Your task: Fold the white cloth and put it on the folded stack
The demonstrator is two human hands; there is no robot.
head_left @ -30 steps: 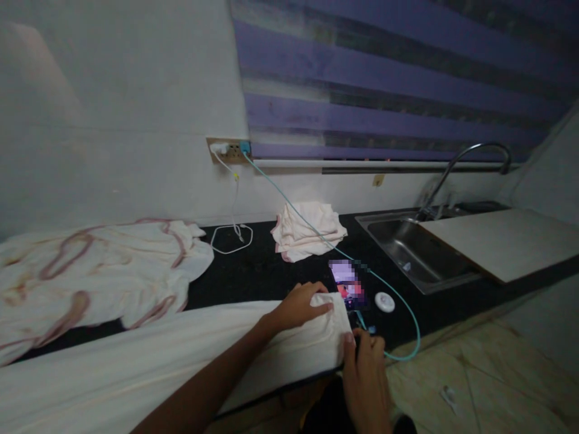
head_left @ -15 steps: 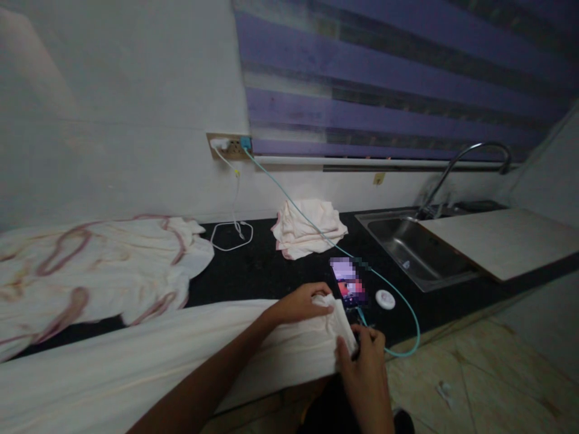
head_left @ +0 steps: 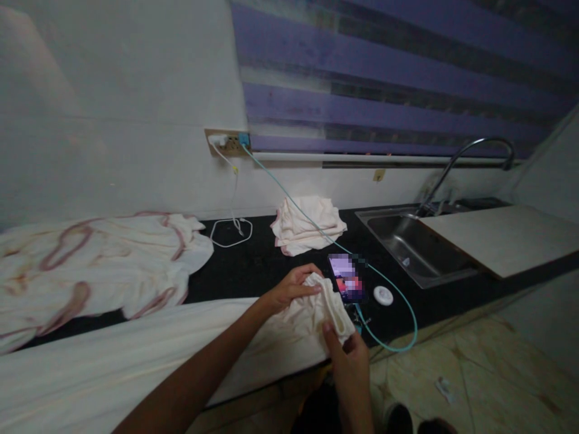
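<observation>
White trousers (head_left: 149, 355) with a gathered elastic waistband stretch along the counter's front edge, running out of view at the left. My left hand (head_left: 296, 290) is closed on the far end of the waistband, thumb on top. The near end is pinched by my right hand (head_left: 346, 352), which lifts it slightly off the counter. Between both hands the waistband's opening shows. Just past it lies a phone (head_left: 344, 277) with a lit screen, partly pixelated. A round white object (head_left: 383, 295) rests right of the phone.
A pink-trimmed white garment (head_left: 131, 241) is spread at the left. Folded white clothing (head_left: 310, 224) sits by the wall. A teal cable (head_left: 289, 196) loops from the socket (head_left: 233, 143) across the black counter (head_left: 253, 271). At right are a sink (head_left: 416, 247) and a pale board (head_left: 506, 238).
The waistband has been lifted and turned so its opening shows. My right hand has moved left and slightly down; my left hand has risen a little with the waistband.
</observation>
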